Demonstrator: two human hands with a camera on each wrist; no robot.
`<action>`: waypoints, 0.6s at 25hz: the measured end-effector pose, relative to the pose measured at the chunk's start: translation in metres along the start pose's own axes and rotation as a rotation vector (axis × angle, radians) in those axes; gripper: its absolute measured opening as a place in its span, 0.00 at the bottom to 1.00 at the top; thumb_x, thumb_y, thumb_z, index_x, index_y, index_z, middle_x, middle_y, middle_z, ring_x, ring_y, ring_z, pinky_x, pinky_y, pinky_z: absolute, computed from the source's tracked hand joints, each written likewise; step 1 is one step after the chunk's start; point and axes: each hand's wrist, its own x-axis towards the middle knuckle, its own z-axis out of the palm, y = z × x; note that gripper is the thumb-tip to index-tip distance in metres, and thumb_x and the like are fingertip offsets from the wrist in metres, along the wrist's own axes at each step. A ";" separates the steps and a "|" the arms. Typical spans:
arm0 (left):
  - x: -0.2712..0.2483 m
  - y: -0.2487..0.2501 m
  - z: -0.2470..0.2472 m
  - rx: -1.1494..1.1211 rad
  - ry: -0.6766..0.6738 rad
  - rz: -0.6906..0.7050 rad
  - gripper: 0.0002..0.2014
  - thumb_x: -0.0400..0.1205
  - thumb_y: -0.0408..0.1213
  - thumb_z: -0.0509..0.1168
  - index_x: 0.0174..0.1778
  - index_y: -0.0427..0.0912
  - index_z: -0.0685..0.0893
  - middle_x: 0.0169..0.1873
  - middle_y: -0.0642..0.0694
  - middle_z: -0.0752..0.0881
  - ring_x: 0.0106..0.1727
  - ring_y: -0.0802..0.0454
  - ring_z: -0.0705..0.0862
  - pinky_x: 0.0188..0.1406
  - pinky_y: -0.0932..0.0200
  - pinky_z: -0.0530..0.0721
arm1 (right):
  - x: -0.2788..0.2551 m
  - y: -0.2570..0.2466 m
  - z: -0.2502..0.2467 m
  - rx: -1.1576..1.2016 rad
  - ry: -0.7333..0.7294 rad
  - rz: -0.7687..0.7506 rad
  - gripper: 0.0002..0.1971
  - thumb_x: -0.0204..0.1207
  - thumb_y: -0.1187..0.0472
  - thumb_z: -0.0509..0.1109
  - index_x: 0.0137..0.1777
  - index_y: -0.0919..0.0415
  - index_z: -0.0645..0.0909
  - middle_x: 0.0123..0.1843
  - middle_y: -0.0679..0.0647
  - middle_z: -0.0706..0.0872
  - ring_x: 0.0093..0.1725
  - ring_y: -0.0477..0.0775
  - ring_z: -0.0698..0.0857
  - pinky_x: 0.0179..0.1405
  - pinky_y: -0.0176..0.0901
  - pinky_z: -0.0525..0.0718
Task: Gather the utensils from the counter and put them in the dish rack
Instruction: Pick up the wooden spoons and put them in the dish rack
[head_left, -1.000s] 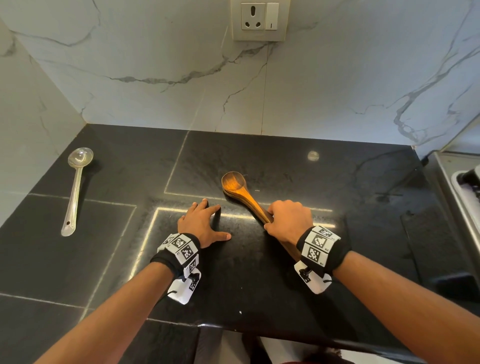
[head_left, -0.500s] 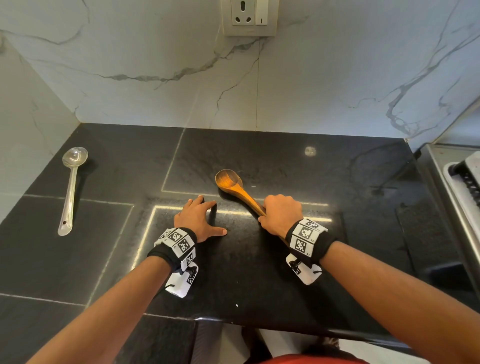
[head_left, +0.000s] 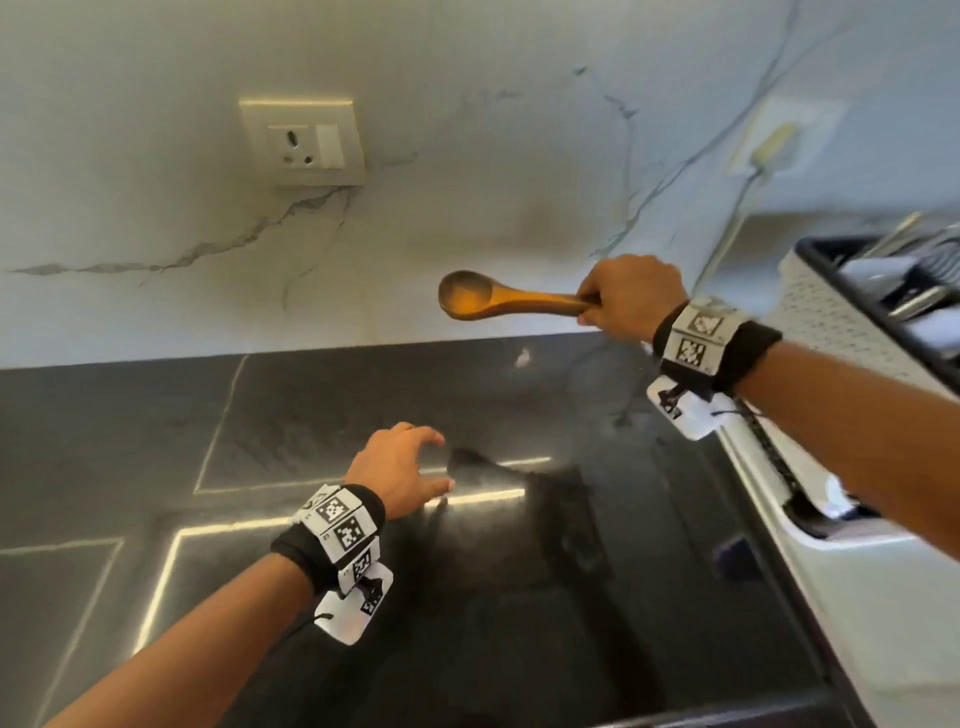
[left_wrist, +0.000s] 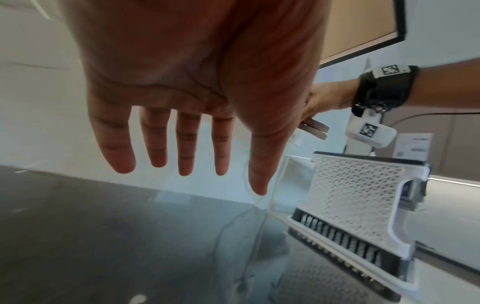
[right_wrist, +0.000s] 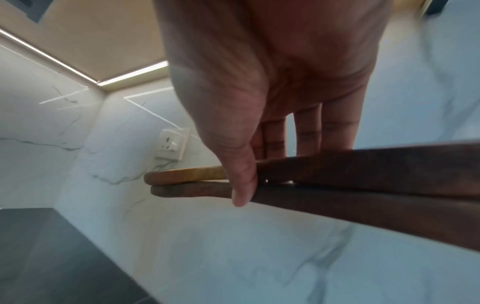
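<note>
A wooden spoon (head_left: 467, 296) hangs level in the air before the wall, its bowl pointing left. My right hand (head_left: 628, 296) grips its handle, just left of the dish rack (head_left: 831, 322). In the right wrist view the thumb and fingers of my right hand (right_wrist: 272, 82) wrap the wooden spoon (right_wrist: 337, 170), which looks like two stacked wooden pieces. My left hand (head_left: 400, 467) hovers low over the black counter (head_left: 519, 597), holding nothing. The left wrist view shows that left hand (left_wrist: 182, 123) with fingers straight and spread, and the dish rack (left_wrist: 358, 195) to the right.
The white perforated rack has a black rim and holds several blurred items. A wall socket (head_left: 304, 140) sits on the marble backsplash, and a second one (head_left: 774, 145) has a cable running down behind the rack.
My right hand has lifted the wooden spoon off the counter and carried it up and right toward the rack. My left hand has risen off the counter. The metal spoon has left the view.
</note>
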 end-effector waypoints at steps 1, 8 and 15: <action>0.008 0.026 0.000 -0.016 -0.002 0.050 0.27 0.70 0.59 0.74 0.65 0.59 0.80 0.66 0.53 0.80 0.70 0.49 0.78 0.69 0.44 0.78 | 0.003 0.026 -0.022 -0.030 0.046 0.013 0.13 0.73 0.47 0.76 0.55 0.47 0.90 0.48 0.56 0.90 0.49 0.63 0.86 0.41 0.46 0.74; 0.054 0.238 0.012 -0.171 0.055 0.416 0.25 0.75 0.54 0.71 0.69 0.57 0.78 0.69 0.53 0.78 0.72 0.53 0.74 0.72 0.57 0.71 | -0.020 0.232 -0.121 -0.109 0.182 0.149 0.10 0.72 0.46 0.77 0.52 0.46 0.91 0.36 0.50 0.84 0.40 0.58 0.80 0.41 0.49 0.74; 0.087 0.423 0.043 -0.439 0.178 0.556 0.28 0.77 0.54 0.71 0.72 0.54 0.73 0.68 0.55 0.75 0.64 0.59 0.78 0.62 0.58 0.82 | -0.057 0.463 -0.130 -0.107 0.113 0.204 0.14 0.72 0.44 0.78 0.55 0.44 0.91 0.37 0.47 0.87 0.41 0.56 0.83 0.43 0.49 0.79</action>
